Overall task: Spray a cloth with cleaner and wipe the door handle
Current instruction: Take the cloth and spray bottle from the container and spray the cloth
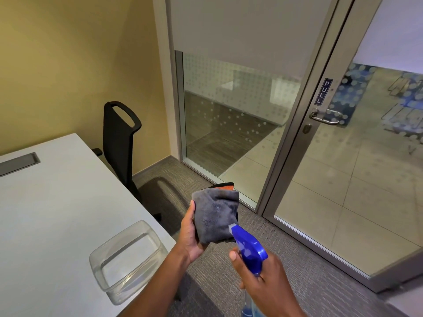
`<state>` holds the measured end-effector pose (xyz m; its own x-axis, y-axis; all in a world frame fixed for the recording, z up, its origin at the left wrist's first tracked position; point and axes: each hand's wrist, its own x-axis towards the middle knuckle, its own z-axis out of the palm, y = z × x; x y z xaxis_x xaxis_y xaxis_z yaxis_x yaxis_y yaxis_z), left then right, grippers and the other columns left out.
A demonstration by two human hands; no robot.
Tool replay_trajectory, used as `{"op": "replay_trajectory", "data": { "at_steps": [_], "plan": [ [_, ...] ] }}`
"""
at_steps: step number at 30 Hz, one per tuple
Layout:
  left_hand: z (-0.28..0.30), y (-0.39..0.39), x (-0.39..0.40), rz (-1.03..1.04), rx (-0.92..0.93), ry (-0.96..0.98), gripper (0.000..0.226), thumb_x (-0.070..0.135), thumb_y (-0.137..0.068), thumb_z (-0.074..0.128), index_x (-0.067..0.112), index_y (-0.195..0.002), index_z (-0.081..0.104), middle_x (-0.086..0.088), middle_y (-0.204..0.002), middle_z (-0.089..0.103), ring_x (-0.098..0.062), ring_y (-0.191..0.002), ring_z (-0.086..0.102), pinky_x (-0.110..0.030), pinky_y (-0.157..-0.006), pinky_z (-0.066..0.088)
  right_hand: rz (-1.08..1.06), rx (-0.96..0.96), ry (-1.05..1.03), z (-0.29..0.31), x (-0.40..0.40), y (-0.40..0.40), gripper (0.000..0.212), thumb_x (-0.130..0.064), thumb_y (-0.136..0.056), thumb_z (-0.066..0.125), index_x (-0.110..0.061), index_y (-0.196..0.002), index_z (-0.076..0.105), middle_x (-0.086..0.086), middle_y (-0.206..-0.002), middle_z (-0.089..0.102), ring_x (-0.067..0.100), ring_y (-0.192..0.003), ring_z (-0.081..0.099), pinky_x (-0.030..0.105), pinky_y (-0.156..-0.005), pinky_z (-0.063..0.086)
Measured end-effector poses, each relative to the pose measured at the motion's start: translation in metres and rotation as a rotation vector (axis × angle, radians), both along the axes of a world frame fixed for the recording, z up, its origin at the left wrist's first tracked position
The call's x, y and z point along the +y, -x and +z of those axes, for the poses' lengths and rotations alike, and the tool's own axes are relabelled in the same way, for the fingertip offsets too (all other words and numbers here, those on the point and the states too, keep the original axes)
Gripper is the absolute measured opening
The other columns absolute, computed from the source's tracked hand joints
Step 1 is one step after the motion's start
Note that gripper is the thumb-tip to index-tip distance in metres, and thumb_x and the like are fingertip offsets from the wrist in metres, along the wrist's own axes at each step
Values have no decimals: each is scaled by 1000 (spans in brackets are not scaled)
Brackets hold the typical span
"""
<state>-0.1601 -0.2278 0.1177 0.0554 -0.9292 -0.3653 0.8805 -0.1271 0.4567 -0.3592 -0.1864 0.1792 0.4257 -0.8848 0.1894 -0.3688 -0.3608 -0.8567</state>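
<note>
My left hand holds a folded grey cloth with an orange edge, raised above the carpet. My right hand grips a spray bottle with a blue trigger head; its nozzle points at the cloth from a few centimetres away. The bottle's clear body with blue liquid shows below my hand. The metal lever door handle sits on the glass door's frame at the right, under a PULL sign, well beyond both hands.
A white table fills the left, with a clear plastic container near its corner. A black office chair stands against the yellow wall. The glass door and glass panel stand ahead on grey carpet.
</note>
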Motion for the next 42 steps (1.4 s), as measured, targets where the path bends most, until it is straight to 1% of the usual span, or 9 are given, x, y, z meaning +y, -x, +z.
{"op": "replay_trajectory", "data": {
  "at_steps": [6, 9, 17, 21, 26, 29, 34, 37, 42],
  "plan": [
    [-1, -3, 1, -4, 4, 13, 68, 61, -97, 42, 11, -143, 49, -19, -137, 61, -34, -120, 63, -45, -84, 59, 12, 0, 42, 3, 2, -4, 21, -61, -82, 59, -41, -76, 59, -2, -64, 56, 19, -56, 64, 34, -53, 53],
    [2, -6, 3, 2, 6, 23, 67, 61, -97, 41, 12, -141, 51, -19, -135, 62, -34, -118, 65, -45, -83, 59, 12, 7, 34, 3, 3, -6, 33, -62, -82, 57, -31, -73, 58, 6, -60, 54, 20, -54, 64, 32, -51, 50],
    [-3, -23, 16, 54, -2, -6, 70, 62, -95, 46, 11, -142, 50, -20, -141, 57, -38, -132, 53, -52, -111, 39, -5, -57, -20, 1, 8, -17, 60, -81, -74, 50, -26, -85, 70, 4, -61, 64, 16, -57, 67, 28, -54, 54],
    [-9, -42, 33, 112, 61, -25, 71, 60, -93, 50, 10, -144, 46, -22, -143, 54, -41, -134, 50, -57, -119, 28, 0, -120, -40, -1, 11, -29, 52, -78, -74, 57, -34, -98, 73, -7, -67, 67, 16, -62, 69, 41, -61, 58],
    [-13, -80, 62, 192, 90, -26, 70, 62, -93, 49, 12, -141, 49, -20, -138, 60, -42, -124, 59, -53, -90, 56, 68, -161, -83, -4, 17, -59, 49, -79, -71, 59, -42, -102, 69, -14, -81, 73, 14, -71, 72, 39, -70, 59],
    [-20, -108, 85, 258, 69, -25, 72, 62, -89, 53, 12, -141, 51, -18, -137, 61, -40, -126, 58, -51, -89, 56, 125, -184, -141, -7, 23, -82, 51, -82, -66, 61, -46, -100, 69, -14, -96, 74, 16, -77, 73, 42, -74, 60],
    [-26, -155, 127, 386, 73, -3, 78, 59, -74, 69, 13, -136, 58, -15, -142, 57, -39, -135, 49, -52, -112, 39, 261, -191, -229, -13, 36, -129, 58, -85, -59, 62, -49, -105, 66, -1, -79, 70, 21, -70, 68, 38, -73, 59],
    [-28, -179, 155, 471, 72, -13, 71, 60, -76, 65, 13, -130, 66, -14, -141, 58, -36, -134, 51, -51, -106, 45, 369, -178, -273, -21, 50, -162, 59, -88, -58, 59, -54, -106, 62, -6, -82, 69, 14, -76, 68, 30, -77, 58],
    [-26, -207, 200, 620, 54, -29, 81, 60, -73, 67, 16, -140, 53, -14, -140, 59, -36, -121, 62, -52, -96, 52, 532, -132, -345, -33, 81, -218, 72, -90, -57, 54, -39, -107, 57, -21, -78, 64, 6, -85, 66, 14, -76, 52]
  ]
}}
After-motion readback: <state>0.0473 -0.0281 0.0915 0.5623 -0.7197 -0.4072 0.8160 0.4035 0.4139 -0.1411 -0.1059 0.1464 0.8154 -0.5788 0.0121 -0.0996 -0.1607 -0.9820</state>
